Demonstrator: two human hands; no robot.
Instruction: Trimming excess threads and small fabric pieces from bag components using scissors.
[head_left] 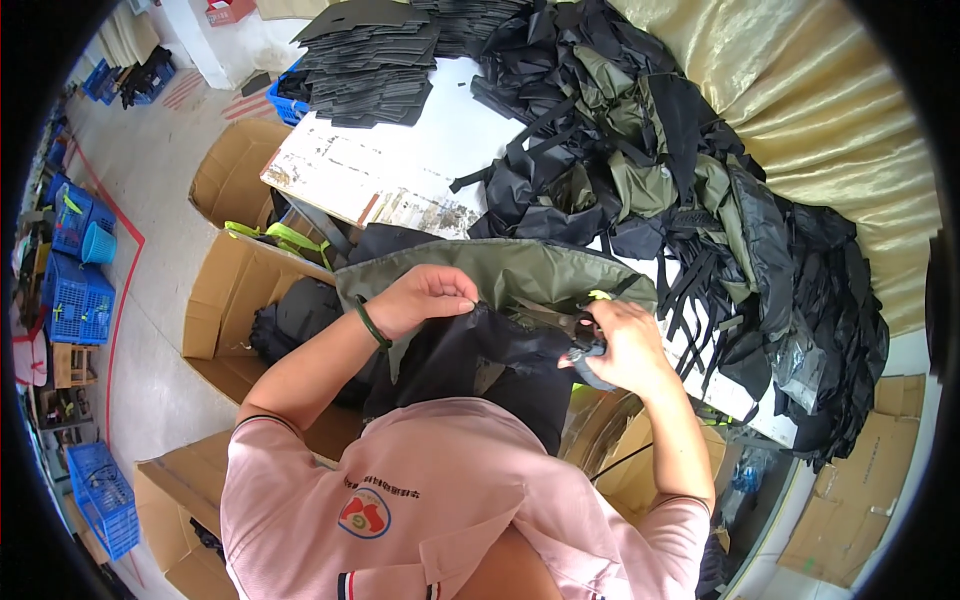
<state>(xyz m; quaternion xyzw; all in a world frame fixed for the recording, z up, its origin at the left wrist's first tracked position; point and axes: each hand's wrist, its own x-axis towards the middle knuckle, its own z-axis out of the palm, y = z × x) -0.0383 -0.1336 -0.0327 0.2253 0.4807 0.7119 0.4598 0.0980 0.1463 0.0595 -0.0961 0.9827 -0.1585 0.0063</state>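
My left hand [425,298] pinches the edge of a black fabric piece [490,345] between thumb and fingertips. In my right hand [625,345] is a pair of scissors [545,314], its fingers wrapped round the dark handles. The blades point left toward the pinched edge, over the cloth; I cannot tell whether they touch it. An olive-green fabric panel [520,262] spreads behind both hands at the table's near edge, joined or laid against the black cloth. Black material also drapes down over my lap.
A white worn table [410,160] carries a stack of black flat sheets [370,60] and a large heap of black and olive fabric pieces [640,130]. Open cardboard boxes [215,300] stand at the left. Blue crates [80,300] line the far left floor; a gold curtain [810,120] hangs right.
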